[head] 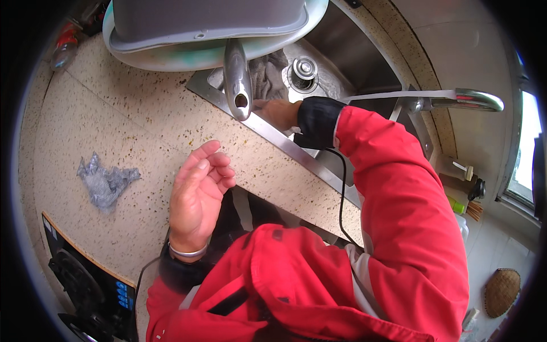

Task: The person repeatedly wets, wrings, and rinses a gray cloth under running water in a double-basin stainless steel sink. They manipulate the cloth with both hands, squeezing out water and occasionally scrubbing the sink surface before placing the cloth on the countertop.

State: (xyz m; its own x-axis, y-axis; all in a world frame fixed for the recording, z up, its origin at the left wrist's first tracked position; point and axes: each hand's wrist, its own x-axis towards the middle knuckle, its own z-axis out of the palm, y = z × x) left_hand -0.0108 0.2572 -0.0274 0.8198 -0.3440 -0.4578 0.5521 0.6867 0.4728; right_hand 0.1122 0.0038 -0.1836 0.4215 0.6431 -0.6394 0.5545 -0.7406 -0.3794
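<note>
My left hand (pixel 201 192) is raised over the counter's front edge, palm turned up. Its fingers are loosely curled, and it holds nothing. Down in the stainless steel sink (pixel 295 156) is my right hand (pixel 277 114), beside a wet grey cloth (pixel 269 79). A metal handle with a hole at its end (pixel 237 81) covers part of my right fingers, so their grip is hidden. Near that hand stands the drain strainer (pixel 305 68). From the chrome faucet (pixel 478 100), what looks like a thin stream of water runs down behind my right forearm.
A grey tub (pixel 209 21) sits in a white-and-green basin (pixel 171 60) at the top. On the speckled counter (pixel 141 128) lies a crumpled grey-blue cloth (pixel 107 179). A black cooktop (pixel 85 278) is at lower left, a plastic bottle (pixel 65 49) at upper left.
</note>
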